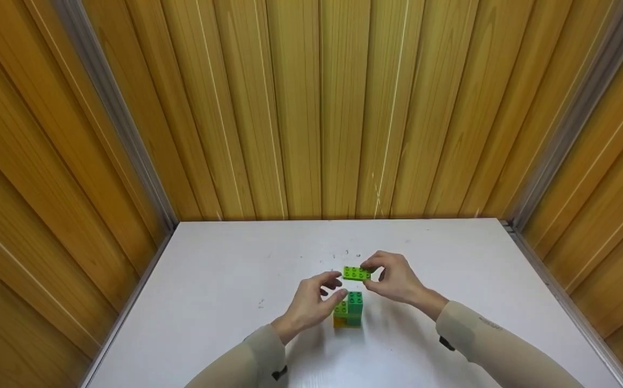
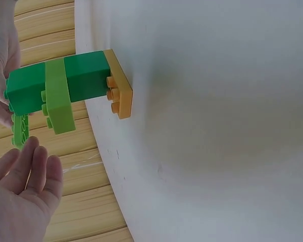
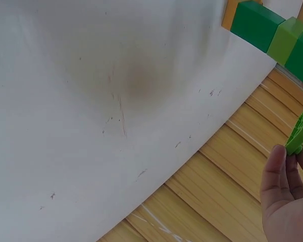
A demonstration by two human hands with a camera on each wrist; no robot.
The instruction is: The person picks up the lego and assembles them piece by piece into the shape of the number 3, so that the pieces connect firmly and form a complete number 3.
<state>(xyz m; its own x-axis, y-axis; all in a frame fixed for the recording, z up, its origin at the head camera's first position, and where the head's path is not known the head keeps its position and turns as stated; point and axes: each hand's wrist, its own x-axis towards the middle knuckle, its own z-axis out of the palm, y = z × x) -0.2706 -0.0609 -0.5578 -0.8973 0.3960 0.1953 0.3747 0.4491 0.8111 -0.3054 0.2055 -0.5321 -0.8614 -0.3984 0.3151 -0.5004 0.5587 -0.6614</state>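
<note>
My right hand [image 1: 394, 277] pinches a flat lime-green toy building brick [image 1: 355, 273] between thumb and fingers, studs facing up. The brick is held above and beyond a small tower. That tower has an orange brick [image 2: 121, 88] at the bottom, then a dark green brick [image 2: 87, 75], a lime-green brick [image 2: 60, 98] that juts out to one side, and another dark green brick [image 1: 355, 299] on top. My left hand [image 1: 311, 302] has loosely bent fingers and holds nothing. Its fingertips are close by the held brick's left end, and its thumb overlaps the tower in the head view.
The tower stands on a white table [image 1: 225, 280] with small dark scuffs on its surface. Wood-patterned panels [image 1: 316, 108] rise behind the table and on both sides, joined by grey metal corner strips [image 1: 128, 124].
</note>
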